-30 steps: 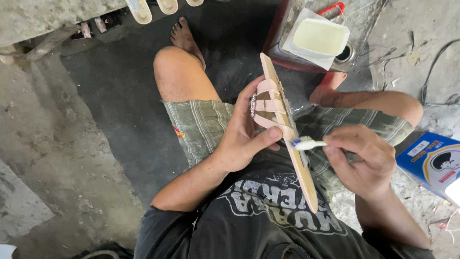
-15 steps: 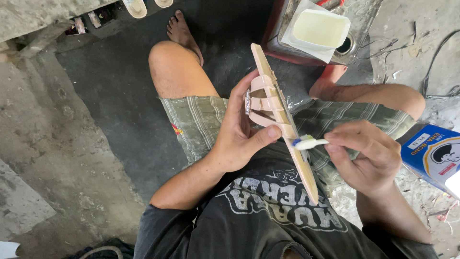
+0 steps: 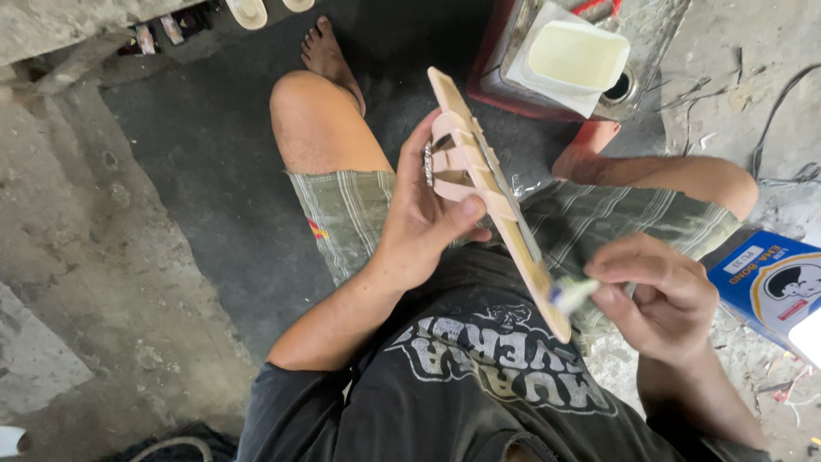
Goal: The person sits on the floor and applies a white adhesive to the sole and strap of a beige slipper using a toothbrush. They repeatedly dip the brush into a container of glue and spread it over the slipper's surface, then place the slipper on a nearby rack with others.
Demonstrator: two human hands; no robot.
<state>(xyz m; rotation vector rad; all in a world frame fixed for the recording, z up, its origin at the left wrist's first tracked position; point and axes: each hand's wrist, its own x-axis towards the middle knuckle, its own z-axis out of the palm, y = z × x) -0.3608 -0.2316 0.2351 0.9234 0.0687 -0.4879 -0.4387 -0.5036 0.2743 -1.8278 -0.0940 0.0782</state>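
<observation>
Pale wood makes up the long sandal sole (image 3: 500, 210), which carries pinkish straps (image 3: 453, 158) near its upper end; its long axis runs on a slant, the far end pointing up and away toward the square tin (image 3: 575, 56) on the floor, the near end pointing down toward the person's chest; it is held over the lap, above the plaid shorts (image 3: 359, 214), turned so that a narrow edge faces the camera. The left hand (image 3: 428, 210) is closed around the strapped part, thumb pressed on the sole's side, fingers wrapped behind; the right hand (image 3: 658, 295) is pinched tight on a small brush (image 3: 571, 293), whose pale tip touches the sole close to its near end. Compared with the picture half a second ago, the brush tip sits lower along the edge, nearer the sole's bottom end, while the left hand keeps the same grip and the slant is much the same. Just beside the right wrist, at the right edge of the view, lies a blue box (image 3: 770, 287); the tin stands well apart beyond the knees; dark floor (image 3: 205, 162) lies open to the left of the left knee.
</observation>
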